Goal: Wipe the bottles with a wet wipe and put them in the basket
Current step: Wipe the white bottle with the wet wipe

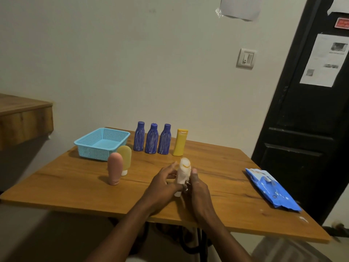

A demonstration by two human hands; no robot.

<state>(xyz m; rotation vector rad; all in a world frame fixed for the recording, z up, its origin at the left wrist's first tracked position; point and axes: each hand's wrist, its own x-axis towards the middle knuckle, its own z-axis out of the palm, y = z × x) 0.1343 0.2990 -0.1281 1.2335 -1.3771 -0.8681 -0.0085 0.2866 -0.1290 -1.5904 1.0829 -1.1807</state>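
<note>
left hand (162, 183): fingers curled, gripping | right hand (198, 188): fingers closed, thumb up | forearms converging

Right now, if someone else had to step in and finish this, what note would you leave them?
Left hand and right hand: both around one white bottle, which is wrapped in a wet wipe, mid-table.
Basket: back left, nothing in it.
Waiting, all upright: three blue bottles and a yellow bottle in a row at the back; a pink tube and a yellow tube in front of the basket.
Wipes pack: right edge of the table.
Done: none are in the basket.
Left: finish this bottle, basket it, then the other six.
</note>
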